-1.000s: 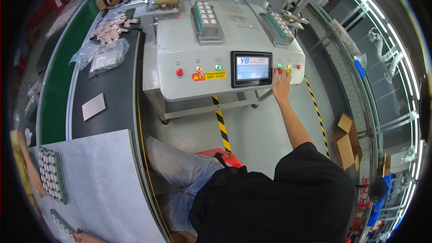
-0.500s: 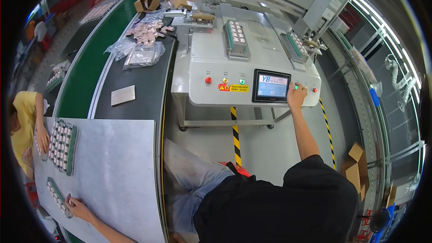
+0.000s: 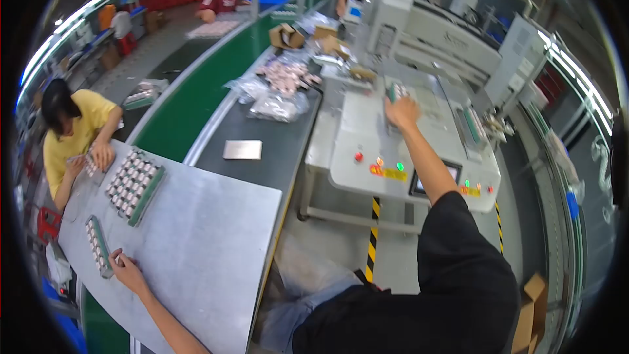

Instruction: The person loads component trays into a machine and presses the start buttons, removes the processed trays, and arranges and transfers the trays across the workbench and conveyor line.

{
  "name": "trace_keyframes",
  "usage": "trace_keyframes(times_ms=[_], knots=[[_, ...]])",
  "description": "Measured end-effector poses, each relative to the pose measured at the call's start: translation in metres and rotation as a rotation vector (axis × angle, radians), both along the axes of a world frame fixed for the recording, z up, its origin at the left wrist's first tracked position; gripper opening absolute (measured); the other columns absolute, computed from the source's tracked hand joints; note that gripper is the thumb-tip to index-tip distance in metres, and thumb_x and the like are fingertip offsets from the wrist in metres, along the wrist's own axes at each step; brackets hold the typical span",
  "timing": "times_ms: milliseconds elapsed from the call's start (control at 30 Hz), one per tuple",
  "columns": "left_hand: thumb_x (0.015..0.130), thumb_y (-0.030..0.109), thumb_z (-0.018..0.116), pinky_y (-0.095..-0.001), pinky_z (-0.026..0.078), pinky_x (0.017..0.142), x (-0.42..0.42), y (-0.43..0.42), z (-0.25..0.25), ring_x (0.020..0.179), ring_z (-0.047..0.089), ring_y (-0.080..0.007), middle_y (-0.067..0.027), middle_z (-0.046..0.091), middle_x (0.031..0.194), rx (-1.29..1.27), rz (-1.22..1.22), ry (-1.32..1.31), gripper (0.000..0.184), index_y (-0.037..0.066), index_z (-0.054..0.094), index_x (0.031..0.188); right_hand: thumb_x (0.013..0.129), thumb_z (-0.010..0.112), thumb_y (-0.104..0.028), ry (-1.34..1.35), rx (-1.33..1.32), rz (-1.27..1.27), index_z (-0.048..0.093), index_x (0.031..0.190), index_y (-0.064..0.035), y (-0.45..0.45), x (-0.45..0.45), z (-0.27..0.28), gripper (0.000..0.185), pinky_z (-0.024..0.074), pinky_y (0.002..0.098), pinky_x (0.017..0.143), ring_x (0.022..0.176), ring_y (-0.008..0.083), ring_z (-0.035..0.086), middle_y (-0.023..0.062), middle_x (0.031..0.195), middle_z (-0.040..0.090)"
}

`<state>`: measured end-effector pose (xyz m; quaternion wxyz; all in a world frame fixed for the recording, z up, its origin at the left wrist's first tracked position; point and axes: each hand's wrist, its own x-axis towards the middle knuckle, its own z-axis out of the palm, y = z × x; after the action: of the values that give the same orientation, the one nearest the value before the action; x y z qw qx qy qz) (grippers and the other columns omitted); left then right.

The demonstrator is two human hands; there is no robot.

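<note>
Although the fingers are half lost behind the back of my hand, I have the rack (image 3: 396, 91) on the machine (image 3: 352, 120) top, pale pieces showing along it, near end covered by my right hand (image 3: 402, 111). Grip there: can't tell; contact looks likely, closure doesn't show. Step in hand, my call: getting hold of that rack where it sits. What the next move calls for, I'd judge: fingers and thumb squared on both long sides before any lift, rack kept level so pieces stay seated.

Just below, my right forearm (image 3: 420, 154) cuts across the screen (image 3: 418, 187), hiding most of it. Red button (image 3: 359, 157) is to its left, clear of the arm. Second rack (image 3: 474, 126) stands on the machine farther right, untouched.

Other side: left hand (image 3: 126, 269) on the table (image 3: 216, 236), fingertips at the near end of a green strip (image 3: 97, 246). Seems to be touching; whether it's pinched, I can't tell. Grid (image 3: 135, 185) of pieces lies just beyond, with a co-worker's hand (image 3: 103, 155) near it, not mine. Past the table, a pale card (image 3: 243, 150) lies flat on the dark belt (image 3: 219, 172); pink pile (image 3: 288, 77) farther up.
</note>
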<state>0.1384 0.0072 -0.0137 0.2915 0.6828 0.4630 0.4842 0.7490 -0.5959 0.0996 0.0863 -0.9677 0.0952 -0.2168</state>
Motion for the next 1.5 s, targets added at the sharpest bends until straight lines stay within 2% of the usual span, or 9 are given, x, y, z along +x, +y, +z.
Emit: trace_keyframes(times_ms=[367,500,600,667,833,967,1100,1300,1500], knots=[[0.098,0.007,0.049,-0.0285,0.037,0.047,0.006,-0.015,0.011,0.049,0.05,-0.0104,-0.0027,0.054,0.058,-0.021,0.011,-0.111,0.011,0.007,0.059,0.103,0.087,0.068,-0.045,-0.1,-0.098,0.341,0.053,0.135,-0.0005,-0.142,0.043,-0.055,0.068,0.0532,0.0504,0.089,0.104,0.048,0.065,0.0315,0.111,0.068],[0.096,0.005,0.051,-0.0334,0.041,0.05,0.007,-0.007,0.003,0.05,0.053,-0.0134,-0.005,0.056,0.059,0.093,0.069,-0.106,0.011,0.007,0.061,0.101,0.094,0.064,-0.037,0.251,0.644,0.342,0.063,0.128,0.0028,-0.148,-0.074,0.024,0.053,0.0518,0.0392,0.084,0.098,0.024,0.065,0.0145,0.109,0.07],[0.097,0.008,0.05,-0.0328,0.042,0.05,0.029,-0.039,0.045,0.052,0.055,-0.0132,-0.0055,0.057,0.06,0.087,0.031,-0.268,0.013,0.006,0.062,0.1,0.092,0.069,-0.039,0.026,0.64,0.42,0.058,0.129,0.009,-0.221,-0.037,-0.041,0.062,0.0549,0.0422,0.084,0.095,0.0319,0.069,0.0202,0.11,0.067],[0.101,0.015,0.051,-0.0311,0.043,0.049,0.053,-0.079,0.083,0.053,0.055,-0.0116,-0.0017,0.056,0.062,-0.015,-0.107,-0.306,0.015,0.005,0.061,0.102,0.097,0.064,-0.034,0.291,1.091,0.565,0.052,0.134,-0.0012,-0.174,-0.094,-0.003,0.05,0.056,0.0402,0.045,0.06,0.0269,0.065,0.0124,0.093,0.06],[0.101,0.029,0.056,-0.0355,0.057,0.077,0.136,-0.197,0.106,0.087,0.071,-0.0186,-0.011,0.072,0.095,-0.422,-0.879,-0.233,0.035,0.003,0.053,0.125,0.104,0.055,-0.032,0.558,0.791,0.883,0.029,0.154,-0.0082,-0.072,-0.116,-0.005,0.061,0.0579,0.0333,0.055,0.084,0.0283,0.074,0.0177,0.116,0.07],[0.102,0.052,0.052,-0.0373,0.056,0.086,0.149,-0.292,0.129,0.122,0.057,-0.0293,-0.0234,0.047,0.138,-0.729,-1.181,-0.183,0.076,-0.002,0.03,0.15,0.101,0.061,-0.034,0.68,0.971,1.155,0.043,0.146,-0.0082,0.083,-0.203,0.001,0.055,0.0529,0.0313,0.044,0.055,0.0174,0.064,0.0091,0.082,0.066],[0.097,0.059,0.057,-0.0433,0.056,0.088,0.132,-0.311,0.122,0.127,0.05,-0.0298,-0.0217,0.046,0.138,-0.795,-0.891,-0.396,0.088,-0.001,0.022,0.152,0.098,0.061,-0.01,0.421,0.752,1.701,0.036,0.154,-0.0039,0.201,-0.302,0.015,0.062,0.0512,0.0316,0.09,0.101,0.025,0.065,0.0162,0.125,0.063],[0.095,0.042,0.067,-0.0414,0.053,0.087,0.024,-0.268,0.13,0.105,0.062,-0.0181,-0.006,0.063,0.113,-0.806,-0.343,-0.868,0.047,0.007,0.055,0.125,0.095,0.064,-0.018,0.415,0.489,2.095,0.02,0.156,0.0052,0.265,-0.455,0.052,0.079,0.0449,0.0485,0.097,0.115,0.0446,0.056,0.0312,0.134,0.051],[0.085,0.022,0.078,-0.0349,0.06,0.064,-0.119,-0.182,0.161,0.074,0.068,-0.0163,-0.004,0.067,0.091,-0.656,0.029,-0.655,0.029,0.007,0.065,0.105,0.097,0.062,-0.016,0.813,0.851,2.255,0.023,0.156,0.0018,0.31,-0.487,0.013,0.073,0.0458,0.0458,0.098,0.118,0.0385,0.054,0.0269,0.132,0.051]])
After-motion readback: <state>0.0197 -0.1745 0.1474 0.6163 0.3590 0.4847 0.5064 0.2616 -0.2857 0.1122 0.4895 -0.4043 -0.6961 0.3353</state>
